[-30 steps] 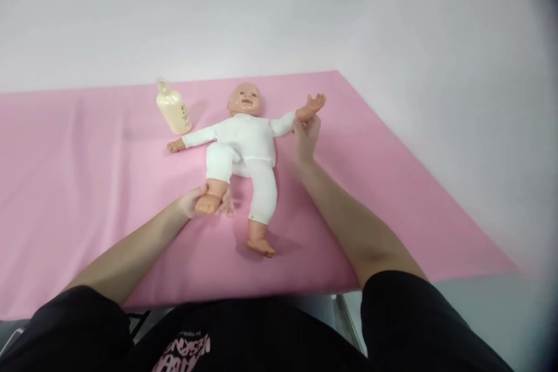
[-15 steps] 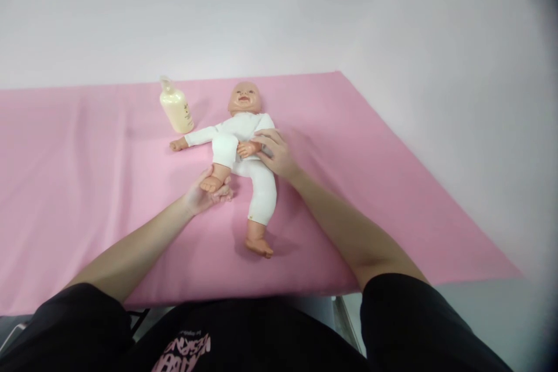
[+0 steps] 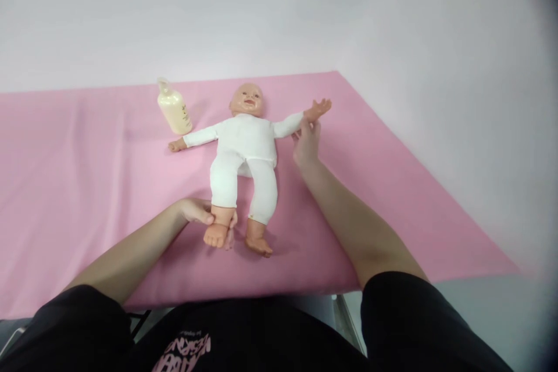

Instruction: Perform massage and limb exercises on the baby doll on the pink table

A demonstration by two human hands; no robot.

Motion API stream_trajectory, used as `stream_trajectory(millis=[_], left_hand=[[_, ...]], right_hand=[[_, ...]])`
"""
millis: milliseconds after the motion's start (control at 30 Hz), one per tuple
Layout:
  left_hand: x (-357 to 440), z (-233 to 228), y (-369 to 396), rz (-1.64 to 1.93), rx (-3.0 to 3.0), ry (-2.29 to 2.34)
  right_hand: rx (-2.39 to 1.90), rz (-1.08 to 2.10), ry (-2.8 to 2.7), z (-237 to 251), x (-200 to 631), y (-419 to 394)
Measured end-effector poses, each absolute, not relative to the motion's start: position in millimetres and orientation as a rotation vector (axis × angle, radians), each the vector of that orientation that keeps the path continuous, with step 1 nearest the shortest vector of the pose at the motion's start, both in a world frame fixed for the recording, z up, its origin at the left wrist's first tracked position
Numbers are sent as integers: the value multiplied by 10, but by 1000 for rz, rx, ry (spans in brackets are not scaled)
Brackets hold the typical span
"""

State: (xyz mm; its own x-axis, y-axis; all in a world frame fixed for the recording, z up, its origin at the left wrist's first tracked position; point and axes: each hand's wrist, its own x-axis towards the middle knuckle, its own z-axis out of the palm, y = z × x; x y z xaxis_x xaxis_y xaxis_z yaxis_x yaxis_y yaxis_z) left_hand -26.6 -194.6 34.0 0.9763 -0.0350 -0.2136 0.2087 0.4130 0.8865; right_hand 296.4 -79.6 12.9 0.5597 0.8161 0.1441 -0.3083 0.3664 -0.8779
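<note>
A baby doll (image 3: 246, 136) in a white cloth body lies on its back, head toward the wall. My left hand (image 3: 203, 212) is wrapped round the doll's ankle on the left side, its fingers passing behind the leg and partly hidden. At the doll's outstretched arm on the right, my right hand (image 3: 307, 139) grips the wrist, thumb and fingers closed about it. The other leg lies straight on the cloth, and the arm on the left points outward. Close to that arm stands a pale yellow pump bottle (image 3: 175, 109).
A pink cloth (image 3: 108, 197) covers the table, with creases at the left. Its front edge runs close to my body, and a pale wall (image 3: 261, 17) rises behind. The cloth's right edge slants toward me.
My left hand has brought the doll's bent leg down toward me, straightening it. My right hand has swung the doll's arm from across its belly out to the right.
</note>
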Motion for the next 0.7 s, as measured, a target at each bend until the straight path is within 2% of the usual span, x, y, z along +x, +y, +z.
stream_trajectory(millis=[133,233,467,700], left_hand=[[-283,317,-1925,-191,1230,224],[-277,300,-1944,-127,1137,164],[-227,360,-1926,535,744,398],[-121,438,-1923,676,489,573]], right_hand=[[-975,979,-305,77,3069,-730],[-998,944,-394,14,3090,-693],[-959,344,-1287,2,2881,-818],[-870,-40,-2050,140,2614,-1160]])
